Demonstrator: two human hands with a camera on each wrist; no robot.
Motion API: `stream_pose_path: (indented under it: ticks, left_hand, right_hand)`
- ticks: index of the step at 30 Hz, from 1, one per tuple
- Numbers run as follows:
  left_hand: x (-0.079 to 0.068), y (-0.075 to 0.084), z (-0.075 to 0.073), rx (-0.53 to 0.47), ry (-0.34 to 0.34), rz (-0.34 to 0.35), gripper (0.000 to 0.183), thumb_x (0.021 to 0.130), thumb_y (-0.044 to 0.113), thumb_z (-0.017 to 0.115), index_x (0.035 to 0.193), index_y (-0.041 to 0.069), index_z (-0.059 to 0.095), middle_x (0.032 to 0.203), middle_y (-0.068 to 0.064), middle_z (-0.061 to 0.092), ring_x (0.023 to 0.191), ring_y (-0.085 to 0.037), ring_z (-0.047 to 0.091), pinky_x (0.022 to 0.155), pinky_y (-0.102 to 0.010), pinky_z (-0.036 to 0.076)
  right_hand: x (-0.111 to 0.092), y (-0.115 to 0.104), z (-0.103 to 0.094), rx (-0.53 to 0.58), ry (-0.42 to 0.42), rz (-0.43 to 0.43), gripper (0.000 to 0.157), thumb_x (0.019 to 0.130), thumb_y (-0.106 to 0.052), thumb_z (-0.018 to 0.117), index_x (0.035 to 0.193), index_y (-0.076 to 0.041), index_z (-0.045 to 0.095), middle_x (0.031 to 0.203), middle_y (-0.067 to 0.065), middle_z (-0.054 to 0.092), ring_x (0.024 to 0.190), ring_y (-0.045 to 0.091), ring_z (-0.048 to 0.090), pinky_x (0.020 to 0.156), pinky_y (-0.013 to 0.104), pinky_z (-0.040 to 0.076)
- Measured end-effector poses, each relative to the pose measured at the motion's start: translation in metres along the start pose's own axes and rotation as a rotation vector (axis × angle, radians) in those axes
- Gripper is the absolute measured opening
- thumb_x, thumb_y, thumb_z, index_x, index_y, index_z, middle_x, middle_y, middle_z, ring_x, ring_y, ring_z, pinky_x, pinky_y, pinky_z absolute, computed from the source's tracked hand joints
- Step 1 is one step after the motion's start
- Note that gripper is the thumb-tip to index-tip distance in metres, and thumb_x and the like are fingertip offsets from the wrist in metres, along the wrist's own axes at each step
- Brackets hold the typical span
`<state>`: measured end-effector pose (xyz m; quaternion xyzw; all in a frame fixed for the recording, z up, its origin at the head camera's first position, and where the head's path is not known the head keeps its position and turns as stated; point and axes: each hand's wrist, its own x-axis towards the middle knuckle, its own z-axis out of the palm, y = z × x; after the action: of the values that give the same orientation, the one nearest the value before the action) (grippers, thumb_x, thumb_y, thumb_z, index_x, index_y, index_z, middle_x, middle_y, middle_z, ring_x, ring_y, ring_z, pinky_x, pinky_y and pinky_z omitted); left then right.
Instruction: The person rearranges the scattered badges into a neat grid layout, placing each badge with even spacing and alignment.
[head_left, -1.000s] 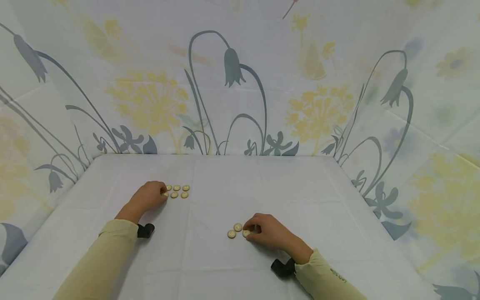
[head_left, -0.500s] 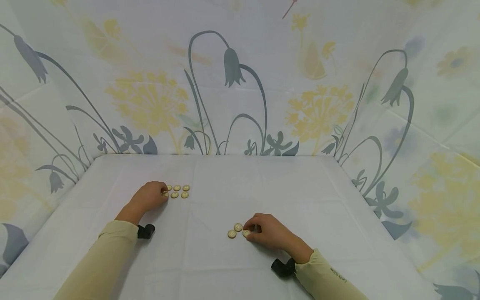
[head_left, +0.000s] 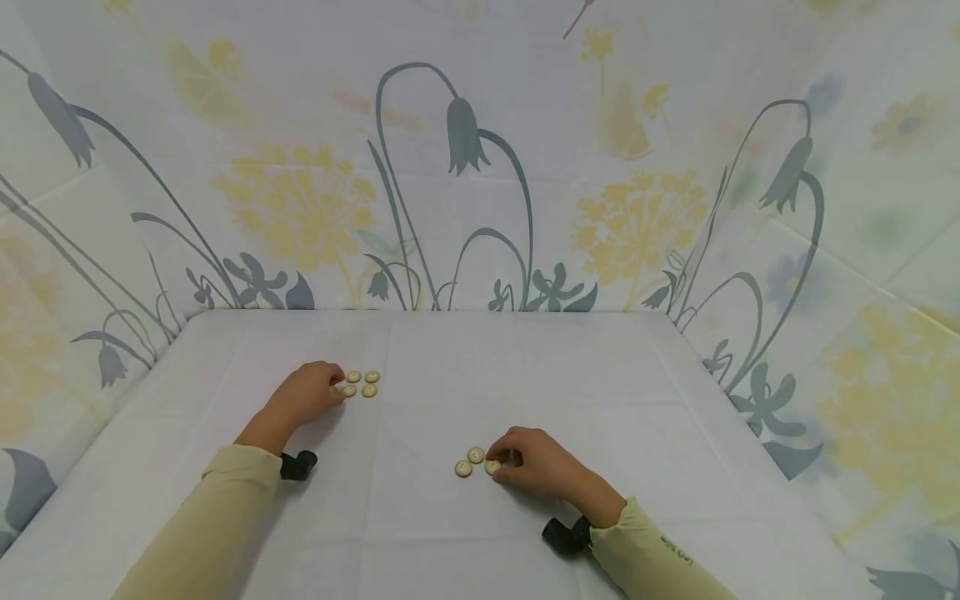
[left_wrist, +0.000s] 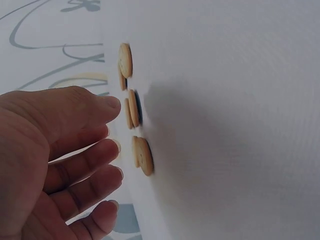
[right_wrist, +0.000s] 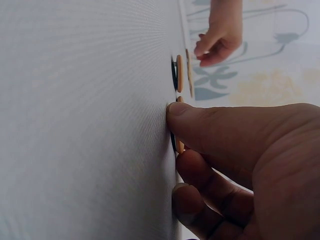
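Observation:
Several round cream buttons [head_left: 370, 390] lie in two short rows at the left, some hidden behind my left hand [head_left: 303, 393]. In the left wrist view that hand's thumb and fingers are apart, holding nothing, just beside the button nearest the wrist camera [left_wrist: 145, 157]. On the table nearer me, my right hand [head_left: 543, 464] pinches one button [head_left: 492, 467] at its edges between thumb and fingers. The right wrist view shows the pinched button [right_wrist: 180, 145] partly behind the thumb. Two more buttons, a far one [head_left: 476, 454] and a left one [head_left: 463, 468], sit close beside it.
A white cloth covers the table [head_left: 420, 517]. Behind it and along both sides hangs a flower-printed fabric [head_left: 480, 200], meeting the table's far edge. Black devices are strapped at the left wrist [head_left: 298, 465] and the right wrist [head_left: 566, 537].
My left hand has shifted slightly right and come off the leftmost buttons, its fingers now covering more of the group. The right hand and its button have stayed put.

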<state>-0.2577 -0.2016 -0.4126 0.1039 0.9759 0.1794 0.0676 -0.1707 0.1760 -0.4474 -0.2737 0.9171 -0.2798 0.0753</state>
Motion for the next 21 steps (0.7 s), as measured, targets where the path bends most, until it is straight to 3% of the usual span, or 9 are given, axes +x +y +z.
stream_pose_path:
  ticks: [21]
  left_hand:
    - [-0.013,0.039,0.002,-0.02,-0.003,0.076,0.037,0.089,0.018,0.066,0.119,-0.003,0.063,0.111,-0.017,0.064,0.101,-0.03,0.06,0.09,-0.047,0.049]
  right_hand:
    - [0.0,0.001,0.0,0.004,-0.004,-0.004,0.021,0.085,-0.023,0.074,0.106,-0.019,0.072,0.09,-0.012,0.06,0.073,0.001,0.048,0.066,0.02,0.043]
